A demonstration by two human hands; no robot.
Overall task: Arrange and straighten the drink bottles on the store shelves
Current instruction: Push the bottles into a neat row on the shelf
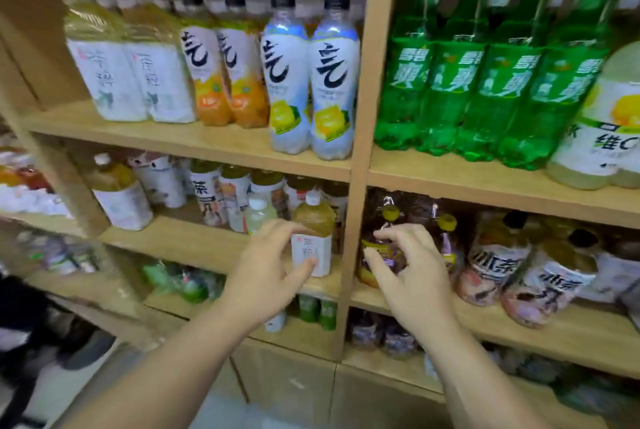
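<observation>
Wooden store shelves [358,138] hold rows of drink bottles. On the middle shelf a tea bottle [313,221] with a white cap and white label stands upright beside the upright post. My left hand [270,269] is at its left side, fingers spread around the label, thumb just touching it. Right of the post stands a dark bottle [388,210] with a yellow cap. My right hand [408,269] hovers in front of it with curled, parted fingers and holds nothing.
The top shelf carries white-labelled tea bottles [131,79], orange and blue sparkling-water bottles [332,82] and green soda bottles [485,82]. Peach-coloured tea bottles [495,262] lean at the middle right. Small green bottles [311,307] sit on the lower shelf. A dark shape [34,324] is at the lower left.
</observation>
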